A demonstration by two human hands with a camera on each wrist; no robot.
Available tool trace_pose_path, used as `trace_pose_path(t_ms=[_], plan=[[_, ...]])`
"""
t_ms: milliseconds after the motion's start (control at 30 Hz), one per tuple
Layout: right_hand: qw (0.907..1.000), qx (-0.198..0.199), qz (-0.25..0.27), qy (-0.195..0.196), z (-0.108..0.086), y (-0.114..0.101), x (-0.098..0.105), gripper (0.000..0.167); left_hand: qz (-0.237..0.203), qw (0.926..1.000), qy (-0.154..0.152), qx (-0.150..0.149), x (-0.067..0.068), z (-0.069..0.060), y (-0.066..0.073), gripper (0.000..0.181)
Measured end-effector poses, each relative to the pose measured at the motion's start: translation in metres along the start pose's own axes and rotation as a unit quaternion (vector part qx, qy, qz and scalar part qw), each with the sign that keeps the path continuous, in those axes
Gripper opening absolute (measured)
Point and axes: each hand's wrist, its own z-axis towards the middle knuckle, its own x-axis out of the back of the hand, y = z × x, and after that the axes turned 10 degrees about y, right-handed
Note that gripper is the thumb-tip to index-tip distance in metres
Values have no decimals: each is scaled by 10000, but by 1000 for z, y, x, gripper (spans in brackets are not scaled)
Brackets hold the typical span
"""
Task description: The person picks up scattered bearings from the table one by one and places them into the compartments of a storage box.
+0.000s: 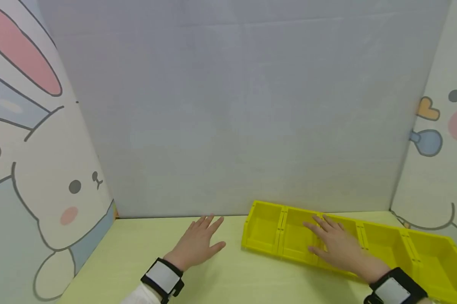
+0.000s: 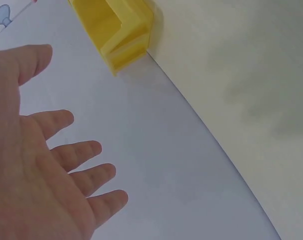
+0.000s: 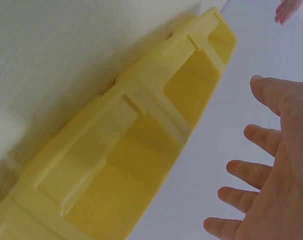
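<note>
Right hand point(image 1: 340, 247) near bins point(image 1: 384, 245), yellow table point(image 1: 137, 257), grey wall point(image 1: 232, 114)

Pale yellow tabletop point(image 1: 228, 283) and plain grey backdrop point(image 1: 236, 109)
The tabletop lies beneath the hands point(image 1: 196, 247) and the backdrop stands beyond them; to their left, a left panel point(image 1: 8, 249) bears a cartoon rabbit point(image 1: 42, 181), and to their right, a right panel point(image 1: 437, 185) shows an orange heart point(image 1: 428, 109) above a blue rounded shape point(image 1: 429, 142).
</note>
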Motion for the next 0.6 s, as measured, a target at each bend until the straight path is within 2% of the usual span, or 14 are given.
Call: trace_pose_path(t_ms=[100,267,400,500,600], plan=[[9997,-240,-68,13,-4,26,15,62,-132,9997,-214,-37,-5,25,6,69],[9963,-843,-70,-145,-16,88,40,66,-486,9964,-682,100,-19,67,18,75],[9899,-1406,-178,-68,-33,137,46,65,-536,9933,-961,345,-36,87,24,72],[9767,-2074,-540,-132,-46,164,45,62,-773,9897,-1061,577,-50,99,28,68],[9535,-2859,-869,-385,-57,180,42,60,-1112,9846,-1108,772,-64,108,34,65]])
